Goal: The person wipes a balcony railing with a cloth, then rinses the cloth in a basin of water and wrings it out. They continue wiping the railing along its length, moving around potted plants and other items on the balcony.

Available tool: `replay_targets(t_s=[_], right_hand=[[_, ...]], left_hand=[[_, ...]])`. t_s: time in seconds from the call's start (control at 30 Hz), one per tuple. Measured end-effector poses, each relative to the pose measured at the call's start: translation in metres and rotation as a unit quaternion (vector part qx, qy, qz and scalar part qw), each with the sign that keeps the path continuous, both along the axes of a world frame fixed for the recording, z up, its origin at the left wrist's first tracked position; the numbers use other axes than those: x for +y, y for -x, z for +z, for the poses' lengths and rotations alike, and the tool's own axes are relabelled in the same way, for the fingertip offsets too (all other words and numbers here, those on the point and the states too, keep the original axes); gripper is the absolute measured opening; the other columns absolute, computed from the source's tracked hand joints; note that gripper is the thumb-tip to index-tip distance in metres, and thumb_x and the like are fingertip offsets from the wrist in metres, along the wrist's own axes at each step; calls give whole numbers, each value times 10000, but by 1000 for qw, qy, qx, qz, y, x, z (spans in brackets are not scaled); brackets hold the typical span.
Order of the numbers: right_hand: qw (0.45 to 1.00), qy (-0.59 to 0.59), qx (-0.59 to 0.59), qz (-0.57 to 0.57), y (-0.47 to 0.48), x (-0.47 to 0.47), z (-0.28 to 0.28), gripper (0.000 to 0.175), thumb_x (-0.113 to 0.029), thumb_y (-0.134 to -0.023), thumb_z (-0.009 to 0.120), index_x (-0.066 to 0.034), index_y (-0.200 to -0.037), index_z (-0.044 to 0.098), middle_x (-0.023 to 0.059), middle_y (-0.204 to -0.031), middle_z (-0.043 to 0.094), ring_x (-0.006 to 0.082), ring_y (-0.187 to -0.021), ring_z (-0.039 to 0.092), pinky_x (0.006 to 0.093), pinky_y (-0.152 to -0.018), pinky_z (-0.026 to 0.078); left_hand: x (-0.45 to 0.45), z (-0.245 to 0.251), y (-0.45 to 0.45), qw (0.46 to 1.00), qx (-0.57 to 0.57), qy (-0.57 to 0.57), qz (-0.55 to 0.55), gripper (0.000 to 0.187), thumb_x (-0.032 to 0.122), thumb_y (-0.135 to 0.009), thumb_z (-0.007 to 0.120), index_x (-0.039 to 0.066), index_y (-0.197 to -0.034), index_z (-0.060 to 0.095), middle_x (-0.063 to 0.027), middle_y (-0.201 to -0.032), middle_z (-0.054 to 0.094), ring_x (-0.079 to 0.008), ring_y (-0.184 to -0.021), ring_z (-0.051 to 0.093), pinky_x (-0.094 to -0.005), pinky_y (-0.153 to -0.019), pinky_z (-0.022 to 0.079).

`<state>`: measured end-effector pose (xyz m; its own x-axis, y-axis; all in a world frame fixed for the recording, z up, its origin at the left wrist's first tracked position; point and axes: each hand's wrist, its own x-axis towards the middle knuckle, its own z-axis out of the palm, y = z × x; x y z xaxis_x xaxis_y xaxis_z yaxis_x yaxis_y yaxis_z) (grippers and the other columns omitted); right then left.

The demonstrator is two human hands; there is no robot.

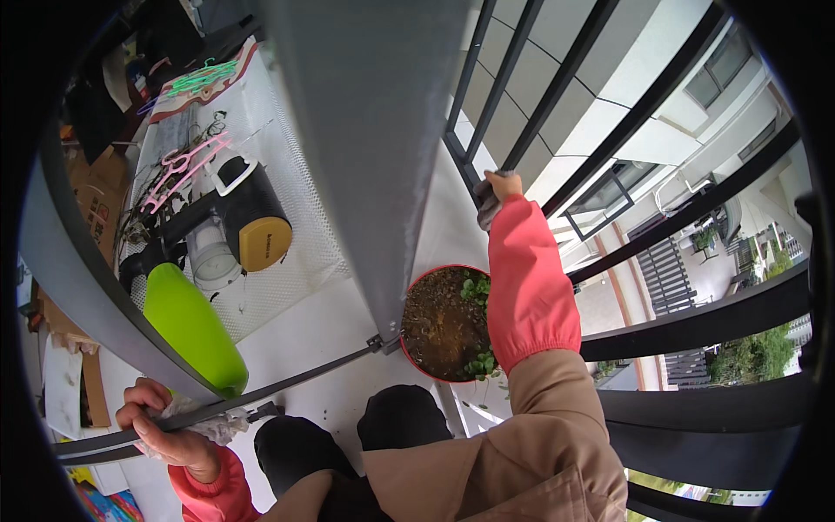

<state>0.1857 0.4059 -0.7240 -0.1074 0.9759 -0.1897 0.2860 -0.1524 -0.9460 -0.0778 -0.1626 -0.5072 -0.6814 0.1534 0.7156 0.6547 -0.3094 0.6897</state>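
My left hand (166, 427), at the lower left, is wrapped around a thin dark metal bar (306, 373). Crumpled white wipe material (218, 427) is pressed between that hand and the bar. Farther out to the right, my right hand (507, 186) holds a grey cloth (486, 205) against the dark metal railing (466, 171). The cloth is bunched, and my fingers partly hide it. Both arms wear red sleeve covers, the right one (531, 280) over a tan sleeve. Beneath the right forearm is a round red-rimmed pot (443, 326) of soil with small green plants, partly covered by the sleeve.
A broad grey metal post (365, 130) rises between my hands. Left of it, a lime-green bottle (189, 326), a black appliance with a yellow end (264, 243) and pink hangers (182, 166) lie on a white textured surface (306, 261). Green hangers (202, 78) lie farther back. Buildings show beyond the railing.
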Motion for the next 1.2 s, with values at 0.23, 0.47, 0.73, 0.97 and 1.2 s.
replay_targets(t_s=[0.23,0.47,0.73,0.97,1.2], right_hand=[[843,-107,-524,-53,6,-46,-68,532,-429,-751,643,-50,-1108,534,109,-1044,604,334,-886,602,403,-798,488],[624,-108,-772,-48,35,-82,-82,376,-182,-885,390,91,-1107,522,289,-1100,543,447,-985,544,573,-736,443],[536,-44,-840,-75,38,-107,-69,410,-237,-885,389,70,-1118,529,243,-1074,566,418,-966,544,574,-755,402],[327,-51,-939,100,15,-119,-70,105,-16,-782,565,-38,-822,660,63,-781,648,255,-814,617,533,-870,370],[91,-251,-915,301,-6,-140,-69,209,-164,-790,524,-7,-824,657,104,-823,674,275,-734,622,460,-641,447]], left_hand=[[2,2,-3,999,-16,26,45,261,308,-911,324,103,-762,261,-41,-690,317,-144,-646,313,-283,-646,277],[0,-2,-3,993,2,73,93,238,280,-936,254,113,-769,232,-23,-716,309,-120,-665,280,-256,-674,255],[-1,-3,0,987,2,95,129,307,294,-935,245,102,-699,276,-25,-705,306,-132,-679,308,-260,-702,263],[-5,-10,4,991,16,89,94,312,328,-924,304,85,-730,274,-32,-719,281,-144,-695,310,-277,-706,274],[-2,-14,8,999,-45,-9,16,279,281,-920,324,76,-741,263,-43,-713,297,-155,-683,317,-281,-688,291]])
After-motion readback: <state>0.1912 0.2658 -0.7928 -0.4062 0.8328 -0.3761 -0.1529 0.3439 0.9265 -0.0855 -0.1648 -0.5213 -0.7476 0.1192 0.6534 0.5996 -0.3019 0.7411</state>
